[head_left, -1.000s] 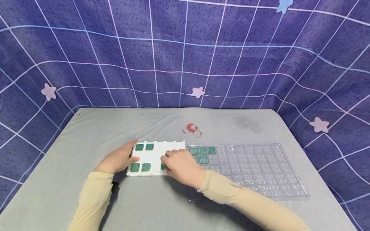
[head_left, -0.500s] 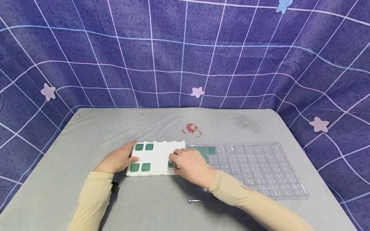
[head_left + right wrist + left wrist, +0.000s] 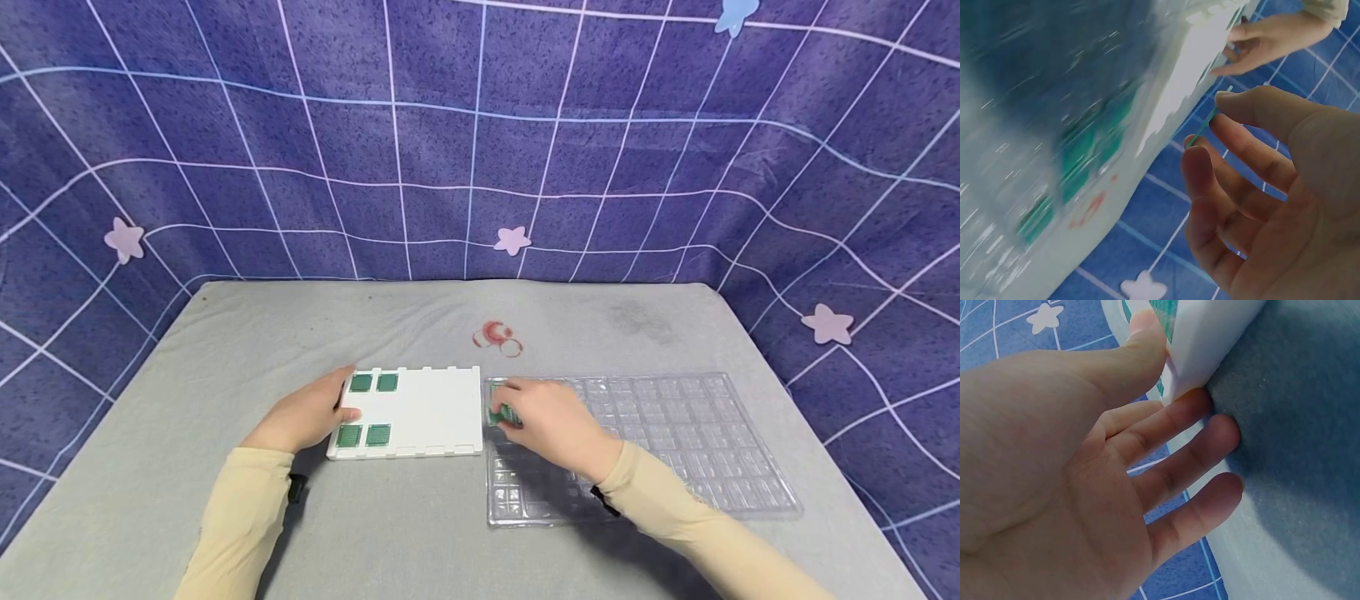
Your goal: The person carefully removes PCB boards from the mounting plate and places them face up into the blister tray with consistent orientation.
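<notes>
A white rectangular tray (image 3: 435,408) with notched long edges lies on the table, bearing small green circuit boards (image 3: 378,434) near its left end. My left hand (image 3: 303,412) holds the tray's left end, thumb on top; in the left wrist view its index fingertip touches the edge while other fingers are spread. My right hand (image 3: 558,421) hovers over the left part of a clear plastic tray (image 3: 675,433). Between its thumb and fingers it pinches a green circuit board (image 3: 1210,117), seen edge-on in the right wrist view. The right hand hides part of the clear tray's contents.
More green boards (image 3: 1079,150) sit in the clear tray's pockets, blurred in the right wrist view. Red ring marks (image 3: 498,337) show on the grey tablecloth (image 3: 405,533). A purple-blue curtain (image 3: 435,150) with stars stands behind and at both sides.
My right hand has lifted a green circuit board off the white tray's lower edge and carried it right, over the clear tray. The left hand has stayed at the white tray's end.
</notes>
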A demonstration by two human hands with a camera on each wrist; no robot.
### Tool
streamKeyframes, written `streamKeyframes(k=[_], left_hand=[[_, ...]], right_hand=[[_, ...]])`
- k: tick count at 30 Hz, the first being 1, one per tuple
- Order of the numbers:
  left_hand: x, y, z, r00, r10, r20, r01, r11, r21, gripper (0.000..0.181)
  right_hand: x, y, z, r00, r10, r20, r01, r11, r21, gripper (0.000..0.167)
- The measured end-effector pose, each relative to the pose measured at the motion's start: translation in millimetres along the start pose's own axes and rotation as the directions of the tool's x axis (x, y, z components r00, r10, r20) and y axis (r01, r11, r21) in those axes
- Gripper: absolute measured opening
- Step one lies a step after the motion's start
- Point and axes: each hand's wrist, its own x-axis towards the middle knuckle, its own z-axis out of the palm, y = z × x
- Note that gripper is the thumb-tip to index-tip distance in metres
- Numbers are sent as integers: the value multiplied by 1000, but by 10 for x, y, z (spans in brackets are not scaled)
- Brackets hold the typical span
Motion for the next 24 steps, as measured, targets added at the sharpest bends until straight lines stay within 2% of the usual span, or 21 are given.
streamKeyframes(k=[6, 14, 24], left_hand=[[-16, 12, -17, 1000, -7, 6, 7, 1000, 3, 70], [-4, 10, -17, 1000, -16, 17, 16, 1000, 11, 70], [3, -3, -1, 1000, -12, 13, 12, 1000, 10, 70]], right_hand=[[-180, 223, -31, 999, 32, 0, -32, 999, -27, 20], [-383, 453, -51, 984, 154, 95, -153, 988, -15, 20], [-451, 544, -13, 972, 164, 167, -164, 986, -13, 17]])
